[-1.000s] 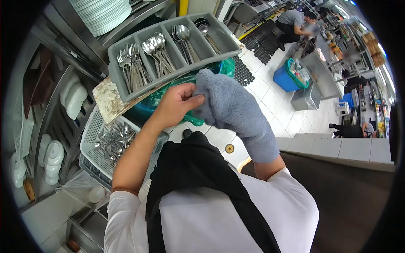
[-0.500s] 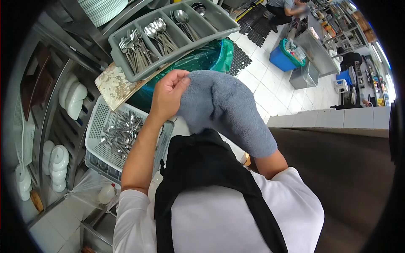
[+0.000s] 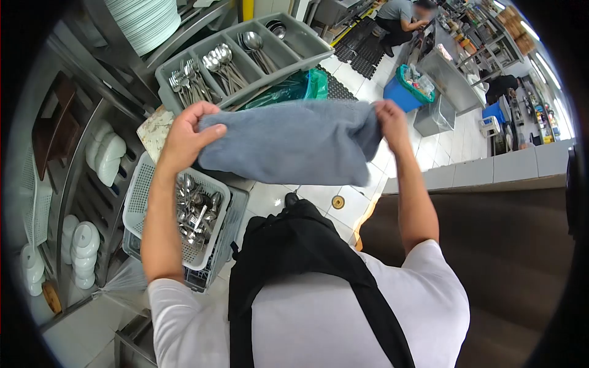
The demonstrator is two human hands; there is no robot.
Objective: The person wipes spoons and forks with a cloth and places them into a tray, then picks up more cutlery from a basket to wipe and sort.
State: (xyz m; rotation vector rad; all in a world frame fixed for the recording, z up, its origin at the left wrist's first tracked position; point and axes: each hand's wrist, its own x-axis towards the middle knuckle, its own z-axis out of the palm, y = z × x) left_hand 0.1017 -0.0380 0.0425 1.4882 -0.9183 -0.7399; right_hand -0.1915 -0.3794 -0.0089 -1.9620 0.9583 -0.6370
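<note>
Cloth [image 3: 288, 144] hangs above the floor [image 3: 267, 201]: our left hand [image 3: 187, 138], nearly closed, grips one end while our right hand [image 3: 394, 126] pinches the other, seemingly to hold it wide. Beyond it, the tray [image 3: 314, 44] keeps forks [image 3: 191, 83] and spoons [image 3: 224, 55] in separate slots, likely to prevent mixing.

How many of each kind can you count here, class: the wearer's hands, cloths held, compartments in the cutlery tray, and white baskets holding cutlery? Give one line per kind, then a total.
Hands, left hand and right hand: 2
Held grey cloth: 1
Compartments in the grey tray: 4
White basket holding cutlery: 1
Total: 8
</note>
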